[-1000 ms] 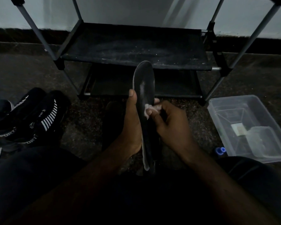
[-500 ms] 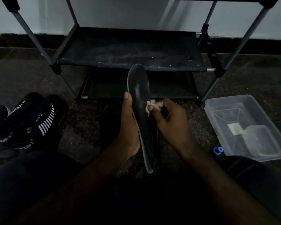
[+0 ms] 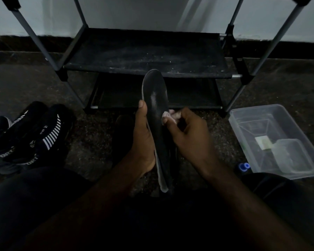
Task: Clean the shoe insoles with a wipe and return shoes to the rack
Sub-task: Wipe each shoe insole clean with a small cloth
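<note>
A long black insole [image 3: 157, 105] with a pale edge stands nearly upright in front of me, toe end up. My left hand [image 3: 143, 140] grips it from the left, thumb along its edge. My right hand [image 3: 188, 140] pinches a small white wipe [image 3: 168, 117] and presses it against the insole's right side near the middle. A dark shoe [image 3: 122, 138] lies on the floor just behind my left hand, partly hidden. The black shoe rack [image 3: 147, 57] stands behind the insole, its shelves bare.
A pair of black sport shoes with white stripes [image 3: 34, 134] sits on the floor at the left. A clear plastic bin [image 3: 275, 138] holding a smaller container is at the right, a small blue cap [image 3: 244, 166] beside it. My dark-trousered legs fill the bottom.
The wipe in my right hand has shifted slightly along the insole's middle. The insole has tilted a little. My left hand keeps its grip.
</note>
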### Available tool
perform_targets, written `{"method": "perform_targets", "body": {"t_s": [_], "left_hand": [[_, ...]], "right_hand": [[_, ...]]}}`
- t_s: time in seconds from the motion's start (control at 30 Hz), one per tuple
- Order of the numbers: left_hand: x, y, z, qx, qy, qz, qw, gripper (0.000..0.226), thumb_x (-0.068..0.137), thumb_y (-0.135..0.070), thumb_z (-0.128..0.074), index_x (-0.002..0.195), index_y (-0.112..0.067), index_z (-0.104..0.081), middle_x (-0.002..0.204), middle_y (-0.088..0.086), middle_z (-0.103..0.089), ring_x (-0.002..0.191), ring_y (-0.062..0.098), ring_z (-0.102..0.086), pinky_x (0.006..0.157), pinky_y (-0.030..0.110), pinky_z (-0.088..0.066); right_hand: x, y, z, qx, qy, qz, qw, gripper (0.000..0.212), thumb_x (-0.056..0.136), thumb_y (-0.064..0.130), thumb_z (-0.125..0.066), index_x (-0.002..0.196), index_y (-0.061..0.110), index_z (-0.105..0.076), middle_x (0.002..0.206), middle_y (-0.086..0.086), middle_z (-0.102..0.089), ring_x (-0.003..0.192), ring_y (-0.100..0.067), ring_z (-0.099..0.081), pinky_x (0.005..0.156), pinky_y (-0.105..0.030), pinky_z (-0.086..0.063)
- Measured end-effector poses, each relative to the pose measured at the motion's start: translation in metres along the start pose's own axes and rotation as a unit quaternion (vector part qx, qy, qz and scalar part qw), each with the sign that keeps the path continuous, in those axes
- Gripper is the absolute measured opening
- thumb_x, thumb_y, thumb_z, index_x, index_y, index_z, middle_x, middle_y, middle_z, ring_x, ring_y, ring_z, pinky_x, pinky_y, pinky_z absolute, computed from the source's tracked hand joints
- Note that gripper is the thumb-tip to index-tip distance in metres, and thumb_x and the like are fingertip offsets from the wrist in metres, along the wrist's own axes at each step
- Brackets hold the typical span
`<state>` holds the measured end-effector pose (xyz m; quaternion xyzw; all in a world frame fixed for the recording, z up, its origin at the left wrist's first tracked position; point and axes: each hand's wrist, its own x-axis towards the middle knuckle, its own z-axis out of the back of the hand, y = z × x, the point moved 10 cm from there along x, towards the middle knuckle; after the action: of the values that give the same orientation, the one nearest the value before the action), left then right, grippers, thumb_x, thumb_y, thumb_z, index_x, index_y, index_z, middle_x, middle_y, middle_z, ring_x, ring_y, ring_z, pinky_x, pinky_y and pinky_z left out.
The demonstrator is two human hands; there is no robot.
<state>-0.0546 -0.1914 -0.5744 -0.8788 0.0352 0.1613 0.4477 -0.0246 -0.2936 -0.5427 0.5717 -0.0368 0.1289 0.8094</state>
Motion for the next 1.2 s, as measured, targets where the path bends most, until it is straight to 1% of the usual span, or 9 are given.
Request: {"method": "perform_targets", "body": {"t_s": [0.13, 0.23, 0.33, 0.43, 0.53, 0.77, 0.87, 1.0, 1.2], "left_hand": [[-0.001, 0.004, 0.004, 0.014, -0.006, 0.032, 0.999, 0.092, 0.072, -0.073, -0.036, 0.124, -0.001, -0.06, 0.12, 0.024, -0.065, 0.113, 0.031, -0.064, 0.094, 0.04, -0.051], [-0.002, -0.001, 0.002, 0.0, -0.005, 0.02, 1.0, 0.085, 0.073, -0.069, -0.039, 0.117, 0.0, -0.063, 0.115, 0.021, -0.067, 0.109, 0.031, -0.065, 0.095, 0.041, -0.052], [-0.001, -0.001, -0.002, 0.001, 0.002, 0.011, 1.0, 0.074, 0.082, -0.063, -0.038, 0.108, 0.002, -0.064, 0.099, 0.019, -0.071, 0.094, 0.027, -0.07, 0.081, 0.034, -0.058], [0.002, 0.002, 0.006, 0.0, -0.014, 0.007, 1.0, 0.07, 0.092, -0.061, -0.031, 0.1, -0.002, -0.068, 0.089, 0.014, -0.074, 0.089, 0.024, -0.071, 0.075, 0.031, -0.057], [0.001, 0.004, 0.008, -0.012, -0.022, 0.034, 0.999, 0.078, 0.079, -0.069, -0.038, 0.107, -0.003, -0.069, 0.106, 0.02, -0.071, 0.105, 0.031, -0.067, 0.088, 0.039, -0.053], [0.0, 0.006, -0.002, -0.002, 0.0, 0.016, 1.0, 0.067, 0.095, -0.058, -0.027, 0.104, -0.005, -0.068, 0.097, 0.016, -0.073, 0.094, 0.024, -0.07, 0.079, 0.03, -0.057], [0.001, 0.007, 0.004, -0.023, -0.008, 0.024, 0.999, 0.069, 0.092, -0.061, -0.03, 0.094, -0.01, -0.076, 0.1, 0.016, -0.073, 0.098, 0.025, -0.07, 0.084, 0.034, -0.056], [0.0, 0.012, 0.005, 0.003, -0.003, 0.059, 0.998, 0.09, 0.075, -0.071, -0.036, 0.125, 0.0, -0.059, 0.12, 0.023, -0.066, 0.113, 0.03, -0.064, 0.092, 0.037, -0.052], [0.002, 0.006, 0.0, 0.007, 0.004, 0.011, 1.0, 0.068, 0.095, -0.057, -0.029, 0.102, -0.003, -0.069, 0.096, 0.014, -0.072, 0.092, 0.023, -0.069, 0.085, 0.032, -0.055]], "right_hand": [[-0.019, 0.027, -0.029, 0.058, 0.118, 0.047, 0.99, 0.015, 0.093, 0.022, -0.067, 0.085, 0.008, -0.068, 0.078, 0.001, -0.071, 0.073, -0.013, -0.069, 0.067, -0.037, -0.058], [-0.012, 0.019, -0.017, 0.024, 0.07, 0.045, 0.996, 0.017, 0.092, 0.028, -0.067, 0.086, 0.012, -0.069, 0.081, 0.004, -0.072, 0.078, -0.012, -0.07, 0.071, -0.044, -0.057], [0.001, -0.002, 0.007, -0.011, -0.012, -0.001, 1.0, 0.019, 0.089, 0.034, -0.069, 0.084, 0.016, -0.069, 0.083, 0.006, -0.073, 0.082, -0.008, -0.07, 0.076, -0.043, -0.057], [-0.002, 0.004, -0.006, 0.003, 0.038, 0.009, 0.999, 0.018, 0.091, 0.029, -0.069, 0.083, 0.013, -0.069, 0.082, 0.004, -0.072, 0.08, -0.009, -0.069, 0.076, -0.041, -0.056], [-0.016, 0.022, -0.027, 0.035, 0.115, 0.046, 0.992, 0.015, 0.091, 0.022, -0.069, 0.083, 0.009, -0.069, 0.077, 0.003, -0.07, 0.074, -0.011, -0.067, 0.07, -0.039, -0.056], [0.001, 0.003, 0.007, -0.022, -0.02, 0.008, 1.0, 0.019, 0.091, 0.032, -0.068, 0.082, 0.015, -0.068, 0.08, 0.008, -0.071, 0.079, -0.005, -0.069, 0.072, -0.04, -0.057], [-0.007, 0.015, -0.01, 0.03, 0.041, 0.018, 0.999, 0.017, 0.092, 0.025, -0.068, 0.083, 0.011, -0.068, 0.078, 0.003, -0.071, 0.074, -0.011, -0.068, 0.068, -0.041, -0.056], [-0.018, 0.032, -0.028, 0.061, 0.116, 0.067, 0.989, 0.013, 0.092, 0.019, -0.067, 0.087, 0.007, -0.069, 0.079, 0.006, -0.07, 0.074, -0.009, -0.068, 0.065, -0.029, -0.055], [0.005, -0.001, 0.011, -0.061, -0.034, 0.006, 0.998, 0.02, 0.09, 0.033, -0.068, 0.082, 0.015, -0.066, 0.078, 0.008, -0.071, 0.072, -0.005, -0.067, 0.067, -0.04, -0.056]]}}
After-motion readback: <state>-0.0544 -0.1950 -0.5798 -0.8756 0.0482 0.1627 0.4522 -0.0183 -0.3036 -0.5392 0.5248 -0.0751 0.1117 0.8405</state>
